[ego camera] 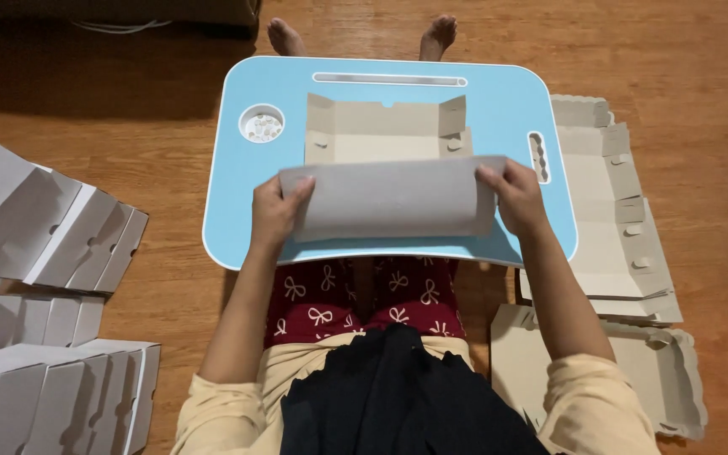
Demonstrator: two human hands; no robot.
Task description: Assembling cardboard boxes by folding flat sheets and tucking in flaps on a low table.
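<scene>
Blue lap table [499, 101], hands [275, 215] folding cardboard box blank [389, 198] crosswise

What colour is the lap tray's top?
Light blue with a white edge, on the lap tray, head view.

A light-blue lap table [499, 118] stands on the wooden floor [701, 67], bearing a flat cardboard box blank [381, 135].

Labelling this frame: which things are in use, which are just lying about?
In use:
left hand
right hand
flat brown cardboard box blank, near flap curled up
light blue lap table

Lying about:
folded white boxes
flat cardboard blanks on the wooden floor
</scene>
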